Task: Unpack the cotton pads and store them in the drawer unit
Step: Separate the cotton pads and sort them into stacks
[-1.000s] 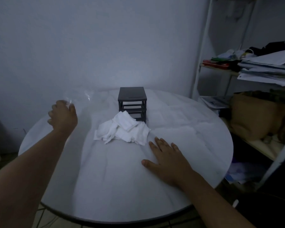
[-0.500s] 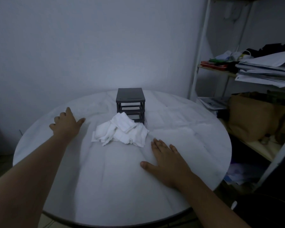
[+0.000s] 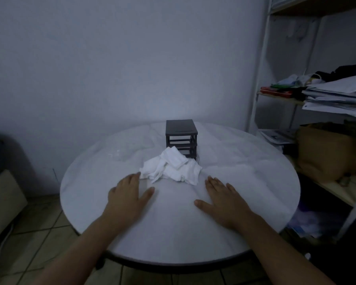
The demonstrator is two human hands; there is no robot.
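A loose heap of white cotton pads [image 3: 173, 168] lies in the middle of the round white table [image 3: 245, 177]. Just behind the heap stands a small dark drawer unit [image 3: 181, 136] with open slots on its front. My left hand [image 3: 130, 194] rests flat on the table, fingertips right at the heap's left corner. My right hand [image 3: 222, 197] lies flat, palm down, a little to the right of and nearer than the heap. Neither hand holds anything.
A clear plastic wrapper [image 3: 119, 154] lies on the table at the left, behind my left hand. A white shelf unit [image 3: 257, 83] with stacked papers [image 3: 335, 97] and a brown bag [image 3: 325, 153] stands close on the right. Tiled floor lies below left.
My left hand let go of the clear wrapper at the far left, then moved right and nearer, settling flat beside the pads. My right hand stayed flat on the table.
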